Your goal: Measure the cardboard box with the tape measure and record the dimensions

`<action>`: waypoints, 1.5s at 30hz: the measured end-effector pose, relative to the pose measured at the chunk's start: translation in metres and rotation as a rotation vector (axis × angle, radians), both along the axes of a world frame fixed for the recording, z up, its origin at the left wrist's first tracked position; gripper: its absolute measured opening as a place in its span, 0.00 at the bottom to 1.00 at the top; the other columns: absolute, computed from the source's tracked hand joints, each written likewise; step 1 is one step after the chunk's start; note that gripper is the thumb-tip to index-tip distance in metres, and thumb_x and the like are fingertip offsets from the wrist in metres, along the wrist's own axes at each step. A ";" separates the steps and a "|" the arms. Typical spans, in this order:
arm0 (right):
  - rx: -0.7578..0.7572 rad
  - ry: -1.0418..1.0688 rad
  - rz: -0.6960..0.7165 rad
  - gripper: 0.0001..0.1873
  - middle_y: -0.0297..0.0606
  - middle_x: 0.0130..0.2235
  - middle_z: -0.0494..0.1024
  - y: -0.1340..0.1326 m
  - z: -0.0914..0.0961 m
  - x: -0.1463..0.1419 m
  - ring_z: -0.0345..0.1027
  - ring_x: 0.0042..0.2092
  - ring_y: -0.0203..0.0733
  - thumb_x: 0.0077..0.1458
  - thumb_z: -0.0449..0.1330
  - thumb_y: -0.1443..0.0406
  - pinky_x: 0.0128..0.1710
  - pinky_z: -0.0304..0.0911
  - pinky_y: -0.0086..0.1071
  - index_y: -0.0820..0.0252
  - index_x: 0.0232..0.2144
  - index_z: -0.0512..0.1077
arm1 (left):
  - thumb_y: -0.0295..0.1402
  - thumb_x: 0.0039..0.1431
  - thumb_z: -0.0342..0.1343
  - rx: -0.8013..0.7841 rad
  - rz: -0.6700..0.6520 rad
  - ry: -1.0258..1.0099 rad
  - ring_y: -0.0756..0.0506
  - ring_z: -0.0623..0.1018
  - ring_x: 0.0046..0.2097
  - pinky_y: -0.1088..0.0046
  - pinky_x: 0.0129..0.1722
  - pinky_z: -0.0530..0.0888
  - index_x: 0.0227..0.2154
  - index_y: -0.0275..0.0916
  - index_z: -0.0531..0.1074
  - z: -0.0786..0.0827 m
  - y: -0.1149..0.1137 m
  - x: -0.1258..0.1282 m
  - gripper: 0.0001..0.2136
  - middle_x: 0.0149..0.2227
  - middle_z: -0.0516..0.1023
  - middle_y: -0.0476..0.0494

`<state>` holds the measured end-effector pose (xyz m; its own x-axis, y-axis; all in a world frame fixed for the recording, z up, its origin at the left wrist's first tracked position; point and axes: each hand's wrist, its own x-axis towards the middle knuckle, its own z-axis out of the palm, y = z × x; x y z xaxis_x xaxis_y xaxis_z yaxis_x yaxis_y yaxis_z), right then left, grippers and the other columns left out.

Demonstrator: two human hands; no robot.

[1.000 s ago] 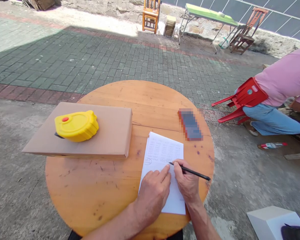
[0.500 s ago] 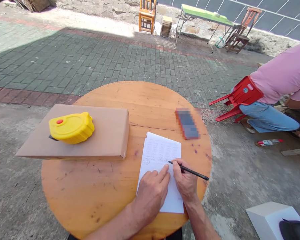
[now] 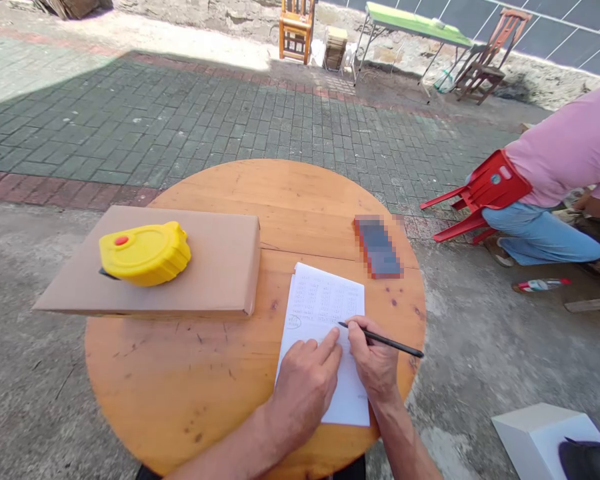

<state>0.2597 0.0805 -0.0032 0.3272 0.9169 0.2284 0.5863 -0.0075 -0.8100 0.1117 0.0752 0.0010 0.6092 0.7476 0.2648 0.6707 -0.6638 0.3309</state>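
Observation:
A white sheet of paper (image 3: 347, 393) lies on the round wooden table (image 3: 180, 387), with rows of handwriting on its upper half and a circled note at the left. My left hand (image 3: 307, 383) rests flat on the sheet, its index finger stretched toward the last written row. Between thumb and fingers, my right hand (image 3: 375, 360) grips a black pen (image 3: 395, 344). The pen's tip is at the paper, close to the left fingertip; whether it touches cannot be made out.
On the table's left sits a cardboard box (image 3: 220, 267) carrying a yellow tape measure (image 3: 145, 253). A blurred phone (image 3: 380, 247) lies beyond the paper. Rightward, a person in pink (image 3: 565, 153) sits on a red chair (image 3: 497, 183), near a bottle (image 3: 540, 285). A white box (image 3: 545, 433) stands lower right.
The pen in my right hand has shifted very slightly to the right. My left hand stays in place on the paper. The whole view has moved a little.

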 end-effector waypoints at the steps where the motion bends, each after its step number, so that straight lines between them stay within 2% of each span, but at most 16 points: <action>1: 0.001 0.002 -0.004 0.09 0.31 0.24 0.76 0.000 0.000 0.000 0.69 0.25 0.37 0.58 0.54 0.65 0.26 0.66 0.29 0.58 0.28 0.73 | 0.23 0.59 0.49 -0.001 0.000 -0.002 0.45 0.74 0.32 0.64 0.29 0.70 0.40 0.38 0.74 0.000 0.000 0.000 0.11 0.55 0.75 0.46; 8: 0.005 -0.003 -0.002 0.09 0.33 0.24 0.76 0.000 -0.001 -0.001 0.69 0.26 0.38 0.56 0.55 0.65 0.28 0.65 0.30 0.58 0.26 0.73 | 0.23 0.57 0.50 -0.006 -0.006 -0.011 0.45 0.74 0.33 0.64 0.30 0.70 0.41 0.37 0.74 0.000 0.001 0.000 0.12 0.55 0.75 0.46; 13: -0.015 0.079 -0.088 0.10 0.28 0.18 0.68 -0.002 -0.001 0.002 0.60 0.20 0.35 0.58 0.54 0.63 0.21 0.59 0.28 0.58 0.28 0.72 | 0.23 0.56 0.50 -0.023 -0.016 0.019 0.44 0.73 0.32 0.63 0.29 0.70 0.41 0.38 0.73 0.001 0.001 0.000 0.12 0.57 0.73 0.46; 16: -0.033 0.104 -0.090 0.10 0.26 0.17 0.65 -0.003 -0.001 0.003 0.57 0.18 0.34 0.58 0.55 0.63 0.20 0.57 0.28 0.58 0.28 0.72 | 0.22 0.55 0.50 -0.025 -0.031 0.033 0.45 0.73 0.32 0.63 0.29 0.70 0.42 0.38 0.73 0.001 0.001 -0.001 0.14 0.58 0.72 0.46; 28: -0.001 0.025 -0.044 0.09 0.31 0.24 0.75 0.000 -0.004 0.001 0.68 0.26 0.36 0.57 0.55 0.65 0.28 0.65 0.28 0.59 0.28 0.73 | 0.23 0.57 0.49 -0.031 -0.020 0.037 0.44 0.73 0.32 0.64 0.30 0.70 0.41 0.38 0.73 0.000 0.000 0.000 0.12 0.57 0.73 0.47; 45: 0.015 -0.031 -0.025 0.09 0.31 0.25 0.76 -0.001 -0.005 0.002 0.68 0.26 0.36 0.57 0.55 0.67 0.29 0.64 0.27 0.59 0.27 0.73 | 0.22 0.57 0.50 -0.039 -0.018 0.020 0.44 0.73 0.32 0.63 0.29 0.70 0.41 0.38 0.73 -0.001 0.001 0.001 0.12 0.56 0.74 0.48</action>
<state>0.2614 0.0794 -0.0078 0.3427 0.9050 0.2521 0.6110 -0.0108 -0.7915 0.1123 0.0759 0.0004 0.6276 0.7458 0.2234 0.6653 -0.6628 0.3436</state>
